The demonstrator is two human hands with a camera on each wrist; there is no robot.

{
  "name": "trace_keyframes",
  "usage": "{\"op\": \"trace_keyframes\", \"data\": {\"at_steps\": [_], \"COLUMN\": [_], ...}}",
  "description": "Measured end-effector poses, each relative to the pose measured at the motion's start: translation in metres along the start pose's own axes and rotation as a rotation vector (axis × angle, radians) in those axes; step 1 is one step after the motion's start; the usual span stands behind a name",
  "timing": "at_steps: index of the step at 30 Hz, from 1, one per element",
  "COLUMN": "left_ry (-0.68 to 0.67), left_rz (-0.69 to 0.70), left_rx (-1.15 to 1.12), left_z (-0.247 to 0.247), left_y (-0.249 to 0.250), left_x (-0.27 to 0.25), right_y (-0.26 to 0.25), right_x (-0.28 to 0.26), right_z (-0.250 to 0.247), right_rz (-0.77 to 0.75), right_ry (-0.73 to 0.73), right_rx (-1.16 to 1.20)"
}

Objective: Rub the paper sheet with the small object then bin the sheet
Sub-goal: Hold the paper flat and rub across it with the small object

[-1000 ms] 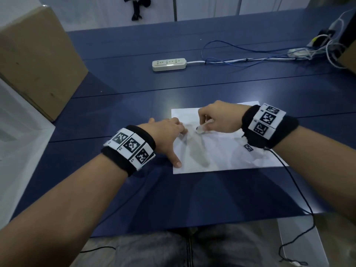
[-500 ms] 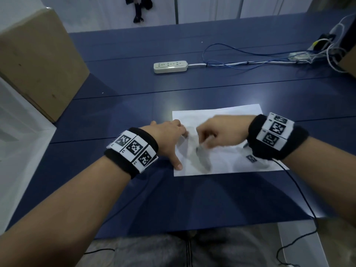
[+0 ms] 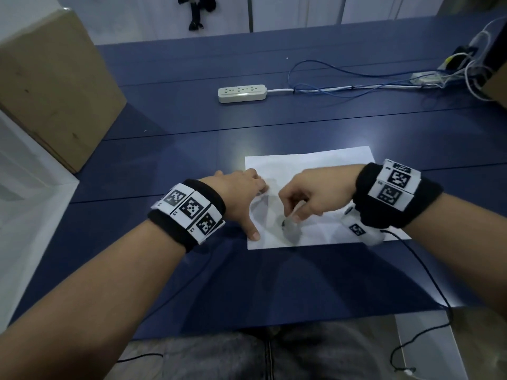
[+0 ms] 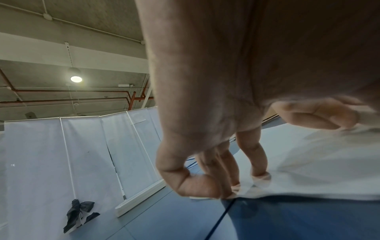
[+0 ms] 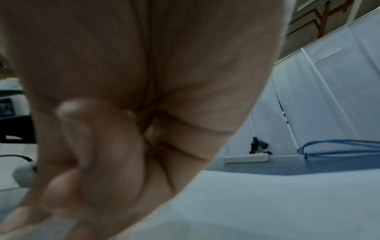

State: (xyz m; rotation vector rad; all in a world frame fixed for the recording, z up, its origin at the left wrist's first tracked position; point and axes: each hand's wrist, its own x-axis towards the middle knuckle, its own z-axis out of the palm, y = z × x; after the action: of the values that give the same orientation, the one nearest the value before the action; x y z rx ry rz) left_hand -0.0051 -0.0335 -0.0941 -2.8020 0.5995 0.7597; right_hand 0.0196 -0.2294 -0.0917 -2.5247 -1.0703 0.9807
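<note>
A white paper sheet (image 3: 310,168) lies flat on the blue table (image 3: 192,127), in front of me. My left hand (image 3: 247,204) presses the sheet's left edge with spread straight fingers (image 4: 260,176) and thumb; the sheet (image 4: 320,162) shows under them. My right hand (image 3: 307,201) has curled fingers and pinches a small whitish object (image 3: 288,222) with a dark tip against the paper's lower middle. In the right wrist view the hand (image 5: 92,146) is blurred and the object is hidden; the sheet (image 5: 267,203) fills the bottom.
A cardboard box (image 3: 52,86) stands at the left with a white surface (image 3: 22,204) below it. A white power strip (image 3: 242,93) and blue and white cables (image 3: 356,86) lie at the back. A black wire (image 3: 428,283) trails from my right wristband over the table's near edge.
My right hand has slid the small object toward me down the paper, from its upper part to the lower middle. My left hand has kept pressing the sheet's left edge.
</note>
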Motion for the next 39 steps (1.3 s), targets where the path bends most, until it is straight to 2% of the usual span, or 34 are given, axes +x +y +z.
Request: {"op": "trace_keyframes", "data": {"at_steps": [6,8,12,14,17,19,21,24,26,29,31,32,35,36,37,39], "left_ry": [-0.007,0.012,0.062,0.055,0.046,0.044,0.045,0.042,0.039,0.029,0.031,0.036,0.045,0.044,0.043,0.039], "left_rz": [0.005,0.004,-0.008,-0.011,-0.017,-0.018,-0.020,-0.018,-0.017,-0.023,-0.025,-0.025,-0.023,-0.023,-0.023,-0.025], "left_rx": [-0.004,-0.014,-0.026,-0.019,-0.024,-0.028,-0.029,-0.020,-0.013,-0.012,-0.016,-0.018,-0.030,-0.033,-0.035,-0.035], "left_z": [-0.001,0.002,0.007,0.005,0.002,0.002,0.002,0.002,0.001,0.000,0.001,0.001,0.002,0.003,0.002,0.001], "left_y": [-0.001,-0.001,0.003,0.005,0.006,0.007,0.008,0.007,0.008,0.009,0.009,0.008,0.007,0.007,0.007,0.008], "left_x": [-0.001,-0.001,0.000,0.000,-0.002,-0.002,-0.002,-0.002,-0.001,0.000,0.000,0.000,0.000,0.001,0.001,0.000], "right_y": [0.018,0.016,0.003,0.006,0.015,0.016,0.011,0.000,0.003,0.013,0.015,0.014,0.003,0.001,0.001,0.007], "right_x": [0.016,0.011,0.000,0.004,0.014,0.013,0.006,-0.005,0.000,0.012,0.013,0.010,-0.002,-0.004,-0.003,0.005], "right_z": [-0.019,-0.014,-0.003,-0.009,-0.022,-0.021,-0.011,0.000,-0.005,-0.018,-0.018,-0.014,0.002,0.004,0.003,-0.007], "right_rz": [0.109,0.068,-0.007,0.032,0.132,0.125,0.066,0.036,0.056,0.140,0.129,0.091,-0.007,-0.020,-0.020,0.034], "right_ry": [0.342,0.308,0.071,0.121,0.294,0.346,0.298,0.119,0.160,0.341,0.361,0.304,0.011,-0.032,-0.010,0.153], "right_rx": [-0.108,-0.113,-0.012,-0.019,-0.092,-0.143,-0.118,-0.033,-0.049,-0.150,-0.161,-0.128,0.018,0.023,0.005,-0.056]}}
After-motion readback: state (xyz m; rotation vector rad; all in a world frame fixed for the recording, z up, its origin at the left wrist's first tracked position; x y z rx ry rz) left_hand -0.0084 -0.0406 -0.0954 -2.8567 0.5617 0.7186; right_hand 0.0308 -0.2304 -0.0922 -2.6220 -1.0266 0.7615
